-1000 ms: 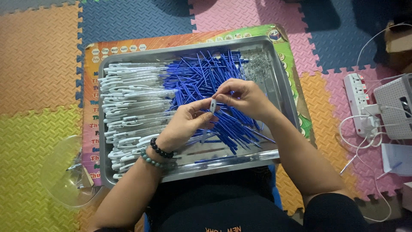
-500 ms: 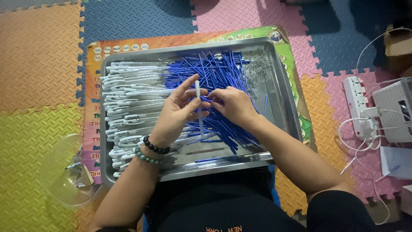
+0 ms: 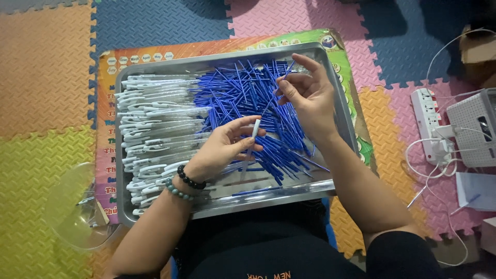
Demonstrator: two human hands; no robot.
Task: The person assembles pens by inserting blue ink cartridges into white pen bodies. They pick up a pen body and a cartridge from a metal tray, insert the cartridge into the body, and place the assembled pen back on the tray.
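1. Foam mats in orange, yellow, blue and pink covered the floor, and at the far left a clear plastic bowl sat just beside the metal tray, with a few small parts inside it too blurred to name.
2. White pen barrels lay stacked in rough rows along the tray's left half, clips mostly pointing one way.
3. Near the tray's middle the left hand, with two bead bracelets at its wrist, pinched one white barrel between thumb and fingers, upright and tilted slightly, just above the pile.
4. Blue refills were heaped loosely across the middle and right of the tray, crossing at many angles.
5. Above that heap the right hand pinched a single thin blue refill between thumb and forefinger, the other fingers spread; its lower end pointed toward the barrel but seemed apart from it.
6. Doing this well, as I judge it, called for keeping the barrel's open end steady and facing the refill, lining the two up on one axis, and gripping the refill close to its tip so it would not bend.
7. Right of the tray lay a white power strip, loose white cables and a pale perforated box.
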